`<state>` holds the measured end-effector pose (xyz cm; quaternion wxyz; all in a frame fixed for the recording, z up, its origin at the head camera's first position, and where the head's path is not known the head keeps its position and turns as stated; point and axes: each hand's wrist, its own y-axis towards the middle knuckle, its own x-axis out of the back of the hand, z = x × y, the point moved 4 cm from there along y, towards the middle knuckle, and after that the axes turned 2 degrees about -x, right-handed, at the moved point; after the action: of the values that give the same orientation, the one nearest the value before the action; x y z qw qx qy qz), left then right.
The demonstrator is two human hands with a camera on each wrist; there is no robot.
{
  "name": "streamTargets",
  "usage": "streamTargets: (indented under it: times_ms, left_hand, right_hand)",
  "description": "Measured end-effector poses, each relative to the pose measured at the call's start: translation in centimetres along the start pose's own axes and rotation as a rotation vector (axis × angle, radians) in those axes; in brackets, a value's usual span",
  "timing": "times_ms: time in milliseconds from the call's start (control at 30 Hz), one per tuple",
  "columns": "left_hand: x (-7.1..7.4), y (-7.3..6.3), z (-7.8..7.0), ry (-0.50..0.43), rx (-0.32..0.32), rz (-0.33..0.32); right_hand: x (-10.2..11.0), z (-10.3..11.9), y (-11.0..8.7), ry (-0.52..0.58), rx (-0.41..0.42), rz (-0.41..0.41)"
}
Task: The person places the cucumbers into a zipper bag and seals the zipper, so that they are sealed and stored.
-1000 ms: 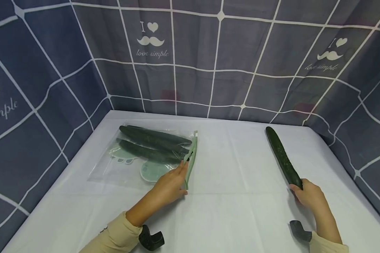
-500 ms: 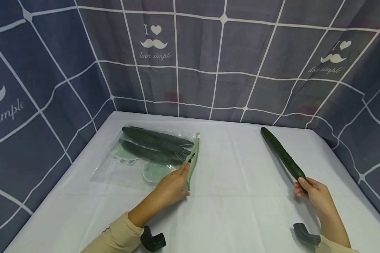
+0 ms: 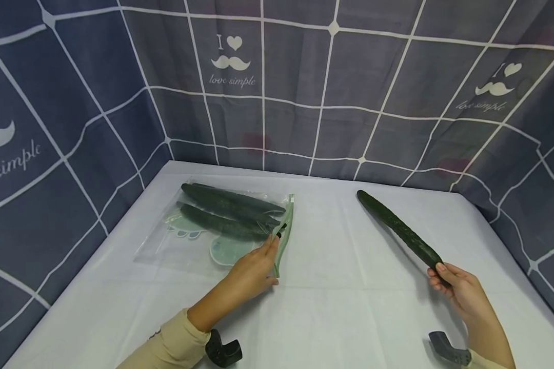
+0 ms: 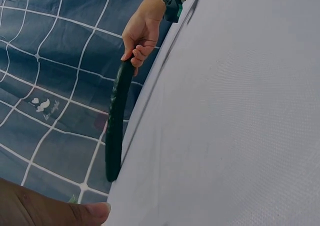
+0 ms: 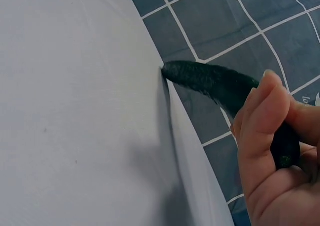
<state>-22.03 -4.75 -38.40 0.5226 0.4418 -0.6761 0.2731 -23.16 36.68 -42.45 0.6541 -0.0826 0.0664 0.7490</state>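
Note:
A clear zip bag (image 3: 166,253) with a green strip along its mouth lies at the left of the table in the head view. Several dark green cucumbers (image 3: 231,205) are inside it. My left hand (image 3: 254,269) rests at the mouth, its fairly straight fingertips touching the green strip and the thumb spread apart below. In the left wrist view only the thumb (image 4: 90,212) shows. My right hand (image 3: 463,289) grips one end of another cucumber (image 3: 397,225). Its far end points up and left, low over the table. The right wrist view shows fingers curled round this cucumber (image 5: 212,80).
A white cloth (image 3: 332,312) covers the table. Dark checked curtains (image 3: 295,77) hang along the back and both sides. Black devices (image 3: 223,352) are worn at both wrists. Pale green printed shapes (image 3: 226,250) show on the bag.
My right hand has shifted its hold on the cucumber, its thumb now on top. The cucumber's far end has swung left toward the bag. My left hand stays at the bag's mouth.

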Motion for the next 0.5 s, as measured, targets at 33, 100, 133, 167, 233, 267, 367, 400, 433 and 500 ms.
streamTargets:
  times_ms: [33, 100, 133, 167, 233, 267, 367, 400, 433, 500]
  left_hand:
    - [0.0, 0.0, 0.0, -0.001, -0.001, 0.0]
    - [0.0, 0.0, 0.0, -0.001, -0.002, -0.001]
    - [0.0, 0.0, 0.0, -0.001, -0.003, -0.002]
    - [0.0, 0.0, 0.0, -0.001, -0.003, -0.004]
    - [0.1, 0.0, 0.0, 0.0, -0.002, -0.006]
    - [0.1, 0.0, 0.0, -0.002, -0.002, -0.008]
    - [0.1, -0.1, 0.0, -0.007, 0.0, -0.012]
    - [0.1, -0.1, -0.1, -0.007, -0.001, -0.014]
    - [0.1, -0.1, -0.1, -0.004, -0.002, -0.017]
    - [0.0, 0.0, -0.1, 0.0, -0.003, -0.019]
  right_hand:
    - [-0.1, 0.0, 0.0, -0.004, 0.003, 0.014]
    - [-0.2, -0.1, 0.0, -0.018, 0.004, 0.041]
    - [-0.3, -0.1, 0.0, -0.027, 0.005, 0.057]
    - [-0.4, -0.1, 0.1, -0.032, 0.004, 0.073]
    - [-0.6, -0.1, 0.1, -0.031, 0.005, 0.115]
    - [-0.8, -0.1, 0.1, -0.032, 0.007, 0.137]
    - [-1.3, -0.1, 0.1, -0.01, 0.02, 0.212]
    - [-1.5, -0.1, 0.1, -0.006, 0.03, 0.24]
    - [-1.8, 0.0, 0.1, -0.003, 0.041, 0.268]
    - [-2.2, 0.0, 0.1, 0.013, 0.066, 0.327]
